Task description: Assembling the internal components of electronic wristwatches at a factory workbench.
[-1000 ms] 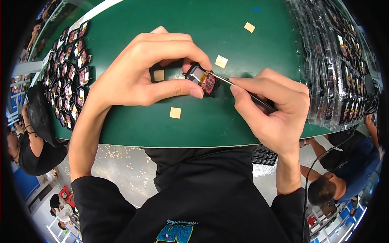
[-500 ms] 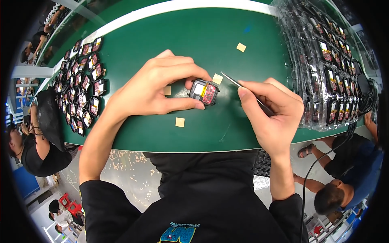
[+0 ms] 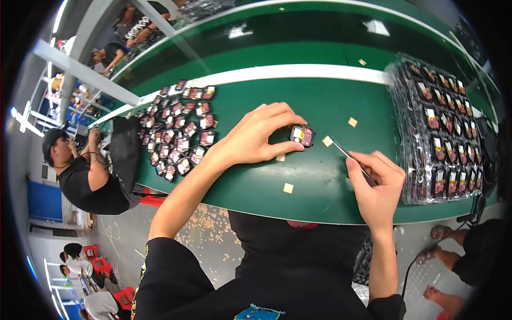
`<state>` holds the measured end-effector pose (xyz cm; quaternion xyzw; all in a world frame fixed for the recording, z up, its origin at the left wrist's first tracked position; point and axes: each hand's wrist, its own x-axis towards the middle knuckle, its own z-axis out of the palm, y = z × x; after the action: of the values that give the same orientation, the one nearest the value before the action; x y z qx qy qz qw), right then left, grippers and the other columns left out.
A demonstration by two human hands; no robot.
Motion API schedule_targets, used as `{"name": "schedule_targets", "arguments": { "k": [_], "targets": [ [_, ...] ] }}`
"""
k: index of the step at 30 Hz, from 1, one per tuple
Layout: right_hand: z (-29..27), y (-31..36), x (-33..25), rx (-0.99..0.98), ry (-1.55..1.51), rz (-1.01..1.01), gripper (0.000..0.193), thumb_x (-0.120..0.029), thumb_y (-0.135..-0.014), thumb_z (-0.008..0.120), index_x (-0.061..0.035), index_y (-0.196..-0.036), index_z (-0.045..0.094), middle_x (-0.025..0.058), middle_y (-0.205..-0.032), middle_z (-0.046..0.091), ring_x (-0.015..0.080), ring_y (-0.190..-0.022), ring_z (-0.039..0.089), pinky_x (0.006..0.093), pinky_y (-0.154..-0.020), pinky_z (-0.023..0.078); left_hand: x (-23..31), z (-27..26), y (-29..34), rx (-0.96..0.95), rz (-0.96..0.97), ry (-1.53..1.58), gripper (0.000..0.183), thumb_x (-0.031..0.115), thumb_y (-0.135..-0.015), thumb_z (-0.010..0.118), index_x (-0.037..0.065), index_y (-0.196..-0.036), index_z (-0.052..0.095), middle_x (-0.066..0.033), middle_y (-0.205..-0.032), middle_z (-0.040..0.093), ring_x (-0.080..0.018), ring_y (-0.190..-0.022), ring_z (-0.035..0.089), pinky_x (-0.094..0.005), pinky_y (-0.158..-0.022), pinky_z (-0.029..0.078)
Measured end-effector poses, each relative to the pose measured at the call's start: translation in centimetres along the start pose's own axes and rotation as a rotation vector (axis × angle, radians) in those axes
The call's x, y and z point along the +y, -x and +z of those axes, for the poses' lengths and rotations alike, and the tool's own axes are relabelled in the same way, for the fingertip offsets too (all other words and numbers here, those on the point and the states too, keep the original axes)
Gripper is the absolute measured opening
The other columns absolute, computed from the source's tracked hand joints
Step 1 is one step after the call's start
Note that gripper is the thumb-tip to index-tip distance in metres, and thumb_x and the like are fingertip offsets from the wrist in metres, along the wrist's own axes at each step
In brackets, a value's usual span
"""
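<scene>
My left hand [image 3: 263,134] grips a small square black device [image 3: 302,136] by its edges, between thumb and fingers. The device's open face shows a red circuit board, a white block and yellow tape. In my right hand [image 3: 377,184] is a pair of dark tweezers [image 3: 346,153], slanting up to the left. Their tips meet a small pale yellow square piece [image 3: 327,141] just right of the device; whether they pinch it I cannot tell. Other such squares lie on the green table [image 3: 250,186]: one square [image 3: 352,122] farther off, another [image 3: 288,188] nearer me.
Many similar devices [image 3: 181,143] lie piled at the left of the table. At the right, clear plastic trays [image 3: 408,160] hold rows of them, with black cables [image 3: 482,186] beside. A white divider [image 3: 298,71] crosses the far side. A person in black [image 3: 98,176] sits at the left.
The view has tilted up and shifted, showing more beyond the divider. The tweezer tips have come onto the yellow square beside the device. My left hand keeps its hold, with the device slightly farther from that square.
</scene>
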<state>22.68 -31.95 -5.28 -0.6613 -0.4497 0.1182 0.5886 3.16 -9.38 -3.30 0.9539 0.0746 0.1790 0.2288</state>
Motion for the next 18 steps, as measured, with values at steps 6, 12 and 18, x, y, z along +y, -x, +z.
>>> {"name": "schedule_targets", "arguments": {
  "k": [6, 12, 18],
  "targets": [
    [-0.2, -0.1, -0.1, -0.019, 0.008, -0.014, 0.009, 0.001, -0.090, 0.082, 0.0045, -0.098, 0.083, 0.0030, -0.067, 0.060, 0.0072, -0.055, 0.051, 0.0272, -0.052, 0.035, -2.4, -4.8, 1.2, 0.083, -0.201, -0.016, 0.054, 0.030, -0.091, 0.091, 0.003, -0.135, 0.074, -0.0153, -0.129, 0.073, -0.0327, -0.113, 0.073, -0.0444, -0.101, 0.059],
    [-0.4, -0.3, -1.2, -0.056, 0.041, -0.084, 0.011, 0.001, -0.089, 0.081, 0.0032, -0.100, 0.084, 0.0076, -0.072, 0.069, 0.0118, -0.058, 0.064, 0.0295, -0.052, 0.045, -9.2, -11.2, 5.6, 0.010, -0.515, -0.588, 0.049, 0.040, -0.093, 0.087, 0.002, -0.123, 0.076, -0.0166, -0.129, 0.073, -0.0395, -0.125, 0.066, -0.0485, -0.108, 0.053],
    [0.6, -0.3, 0.3, -0.082, -0.069, -0.146, 0.012, -0.002, -0.092, 0.081, 0.0024, -0.103, 0.083, 0.0110, -0.080, 0.074, 0.0201, -0.066, 0.073, 0.0323, -0.059, 0.056, -10.5, -11.2, 6.2, 0.054, -0.404, -0.436, 0.035, 0.014, -0.097, 0.079, 0.002, -0.130, 0.074, -0.0203, -0.126, 0.071, -0.0402, -0.123, 0.066, -0.0459, -0.110, 0.051]
  ]
}}
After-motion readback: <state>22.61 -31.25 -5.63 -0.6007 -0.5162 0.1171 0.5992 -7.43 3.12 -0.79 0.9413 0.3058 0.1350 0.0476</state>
